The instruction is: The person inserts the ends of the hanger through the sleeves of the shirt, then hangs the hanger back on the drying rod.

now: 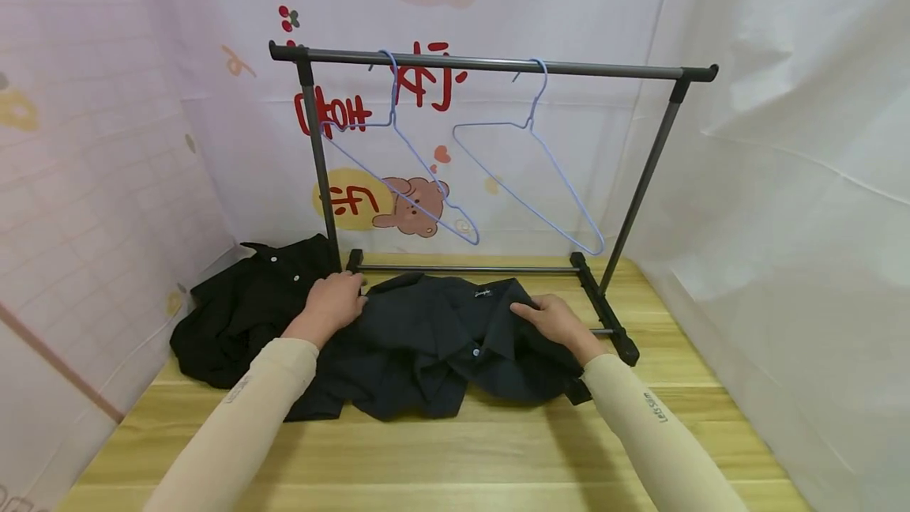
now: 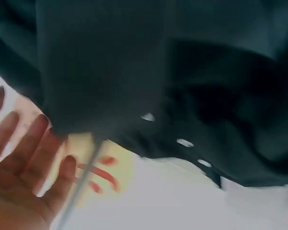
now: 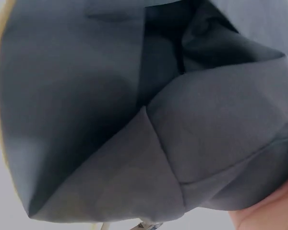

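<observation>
A dark short-sleeved shirt point(image 1: 419, 338) with a collar, a neck label and a pale button lies spread across the wooden table. My right hand point(image 1: 558, 322) pinches its fabric beside the collar, thumb on top; the right wrist view shows only part of that hand point(image 3: 269, 211), the rest hidden by cloth. At the shirt's left end is my left hand point(image 1: 334, 303), between it and a crumpled black shirt point(image 1: 245, 322) with pale buttons. In the left wrist view the left hand's point(image 2: 26, 172) fingers are spread and loosely bent, next to dark cloth, gripping nothing visible.
Behind the shirt stands a dark metal clothes rack point(image 1: 490, 64). Two blue wire hangers, one on the left point(image 1: 419, 156) and one on the right point(image 1: 562, 172), hang from its bar. White printed sheets point(image 1: 782, 141) enclose the wooden table point(image 1: 455, 464) at back and sides.
</observation>
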The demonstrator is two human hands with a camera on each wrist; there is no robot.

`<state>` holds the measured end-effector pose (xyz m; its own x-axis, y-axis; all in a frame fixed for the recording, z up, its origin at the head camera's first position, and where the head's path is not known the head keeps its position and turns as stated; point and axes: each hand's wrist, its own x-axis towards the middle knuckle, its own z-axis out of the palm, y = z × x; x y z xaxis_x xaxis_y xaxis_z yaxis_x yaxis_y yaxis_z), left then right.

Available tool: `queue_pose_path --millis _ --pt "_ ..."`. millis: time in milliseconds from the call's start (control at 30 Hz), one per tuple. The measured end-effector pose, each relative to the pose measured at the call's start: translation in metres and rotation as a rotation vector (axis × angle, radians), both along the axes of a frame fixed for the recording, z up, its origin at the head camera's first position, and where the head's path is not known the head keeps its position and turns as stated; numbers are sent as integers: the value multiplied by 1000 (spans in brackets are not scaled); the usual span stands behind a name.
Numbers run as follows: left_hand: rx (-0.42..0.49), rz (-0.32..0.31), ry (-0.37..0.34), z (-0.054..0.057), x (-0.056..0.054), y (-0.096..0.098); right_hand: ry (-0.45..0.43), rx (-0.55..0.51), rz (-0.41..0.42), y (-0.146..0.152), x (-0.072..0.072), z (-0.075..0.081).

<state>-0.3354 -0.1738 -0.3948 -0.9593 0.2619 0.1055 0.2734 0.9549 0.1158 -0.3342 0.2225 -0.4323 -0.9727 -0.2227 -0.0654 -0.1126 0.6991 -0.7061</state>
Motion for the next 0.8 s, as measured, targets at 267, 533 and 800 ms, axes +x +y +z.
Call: queue_pose_path --millis 267,533,800 --pt "78 -203 -70 -9 -3 74 112 185 25 -8 0 1" --pt "11 -218 -250 -22 -9 109 170 408 202 -22 0 10" --pt "99 -277 -259 -22 -11 106 136 370 267 -16 2 8"
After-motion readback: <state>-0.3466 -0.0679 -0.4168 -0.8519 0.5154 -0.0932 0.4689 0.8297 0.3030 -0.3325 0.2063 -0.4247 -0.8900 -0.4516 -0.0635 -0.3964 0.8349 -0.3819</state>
